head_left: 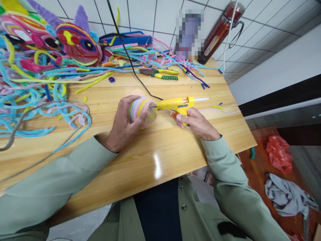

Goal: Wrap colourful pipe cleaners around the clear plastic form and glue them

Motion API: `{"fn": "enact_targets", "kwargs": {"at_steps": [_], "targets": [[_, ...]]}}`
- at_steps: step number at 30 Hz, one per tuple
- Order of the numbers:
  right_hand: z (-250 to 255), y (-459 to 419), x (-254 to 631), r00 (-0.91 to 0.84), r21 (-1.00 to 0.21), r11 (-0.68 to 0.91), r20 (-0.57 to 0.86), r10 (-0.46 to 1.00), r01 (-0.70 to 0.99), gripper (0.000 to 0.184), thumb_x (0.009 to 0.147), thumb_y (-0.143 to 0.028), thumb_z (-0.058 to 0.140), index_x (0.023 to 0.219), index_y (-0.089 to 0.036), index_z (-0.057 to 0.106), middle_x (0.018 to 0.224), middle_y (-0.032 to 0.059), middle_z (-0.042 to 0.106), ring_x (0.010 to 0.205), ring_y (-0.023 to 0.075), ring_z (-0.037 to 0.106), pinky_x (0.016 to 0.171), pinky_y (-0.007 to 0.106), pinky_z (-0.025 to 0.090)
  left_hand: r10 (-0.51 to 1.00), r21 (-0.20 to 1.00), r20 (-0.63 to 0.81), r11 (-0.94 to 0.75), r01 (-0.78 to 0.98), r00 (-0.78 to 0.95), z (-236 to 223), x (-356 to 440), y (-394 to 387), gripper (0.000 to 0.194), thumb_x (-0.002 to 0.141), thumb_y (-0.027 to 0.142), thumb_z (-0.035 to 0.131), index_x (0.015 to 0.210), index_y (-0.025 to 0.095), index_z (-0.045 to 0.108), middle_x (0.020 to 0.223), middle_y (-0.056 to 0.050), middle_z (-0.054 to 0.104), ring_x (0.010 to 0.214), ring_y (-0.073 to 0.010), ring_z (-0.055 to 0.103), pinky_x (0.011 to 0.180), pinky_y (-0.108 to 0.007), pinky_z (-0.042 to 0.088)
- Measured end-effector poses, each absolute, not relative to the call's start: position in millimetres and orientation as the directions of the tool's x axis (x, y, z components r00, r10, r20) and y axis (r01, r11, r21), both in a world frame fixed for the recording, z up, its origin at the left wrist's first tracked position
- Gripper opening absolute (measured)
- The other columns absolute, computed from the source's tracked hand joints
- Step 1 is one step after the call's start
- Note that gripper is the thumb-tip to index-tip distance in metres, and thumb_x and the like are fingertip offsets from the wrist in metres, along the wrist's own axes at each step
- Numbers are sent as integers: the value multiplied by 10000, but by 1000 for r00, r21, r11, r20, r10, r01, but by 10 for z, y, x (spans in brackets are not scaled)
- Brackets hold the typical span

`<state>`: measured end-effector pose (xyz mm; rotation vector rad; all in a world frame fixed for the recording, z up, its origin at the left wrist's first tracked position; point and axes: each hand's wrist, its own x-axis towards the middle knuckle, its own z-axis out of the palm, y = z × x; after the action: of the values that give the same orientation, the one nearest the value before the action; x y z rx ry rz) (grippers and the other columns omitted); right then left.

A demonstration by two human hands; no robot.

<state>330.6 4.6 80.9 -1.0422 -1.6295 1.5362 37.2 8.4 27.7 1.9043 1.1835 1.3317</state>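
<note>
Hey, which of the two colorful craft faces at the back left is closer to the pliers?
The right-hand face, mostly red with a yellow patch; the other face, pinker, sits farther left from the pliers.

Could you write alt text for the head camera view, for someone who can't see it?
The left hand steadies a round, pastel-striped object on a wooden table while the right hand holds a yellow glue gun, its nozzle at the object. Behind lie pliers and colorful fuzzy stems.
</note>
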Motion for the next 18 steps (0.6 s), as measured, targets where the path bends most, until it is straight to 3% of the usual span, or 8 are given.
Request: {"fn": "enact_targets", "kwargs": {"at_steps": [4, 8, 10, 13, 16, 18], "targets": [[860, 71, 3358, -364, -998, -68, -59, 930, -11, 504, 870, -680, 902, 926, -211, 726, 703, -33, 645, 570, 117, 508, 574, 302, 415, 872, 794, 476, -483, 370, 118, 270, 365, 78, 509, 1070, 662, 671, 1432, 311, 600, 1388, -79, 688, 1309, -327, 698, 1167, -610, 612], [876, 184, 3566, -35, -988, -64, -60, 998, -144, 501, 777, -640, 984, 909, -251, 699, 902, 10, 743, 691, 151, 638, 594, 307, 551, 869, 797, 478, -492, 351, 132, 261, 351, 82, 493, 1073, 640, 676, 1441, 319, 605, 1410, -91, 682, 1332, -349, 691, 1184, -663, 592], [823, 301, 3776, 98, -972, -76, -100, 990, -222, 479, 800, -615, 977, 977, -258, 711, 947, 5, 749, 769, 151, 687, 645, 292, 626, 866, 796, 482, -495, 349, 129, 257, 348, 91, 481, 1075, 637, 673, 1439, 328, 613, 1401, -101, 685, 1325, -356, 698, 1170, -660, 599], [708, 528, 4165, 218, -948, -48, -122, 968, -316, 378, 877, -511, 949, 966, -266, 675, 833, -39, 705, 750, 121, 691, 703, 259, 677, 850, 774, 512, -518, 363, 123, 239, 347, 109, 514, 1063, 657, 682, 1427, 298, 634, 1366, -119, 694, 1286, -364, 709, 1125, -658, 618], [622, 763, 4479, 358, -934, 9, -128, 925, -357, 278, 946, -354, 891, 930, -274, 625, 736, -73, 643, 692, 96, 664, 689, 223, 669, 846, 769, 520, -524, 367, 119, 206, 342, 122, 553, 1057, 677, 685, 1439, 280, 637, 1367, -120, 698, 1275, -360, 706, 1124, -640, 616], [598, 907, 4583, 434, -932, -35, -201, 878, -361, 250, 973, -276, 836, 904, -271, 596, 687, -86, 600, 636, 84, 623, 649, 203, 650, 850, 775, 515, -518, 363, 112, 183, 336, 128, 546, 1053, 671, 697, 1444, 295, 638, 1375, -110, 700, 1279, -361, 705, 1131, -625, 610]]}}
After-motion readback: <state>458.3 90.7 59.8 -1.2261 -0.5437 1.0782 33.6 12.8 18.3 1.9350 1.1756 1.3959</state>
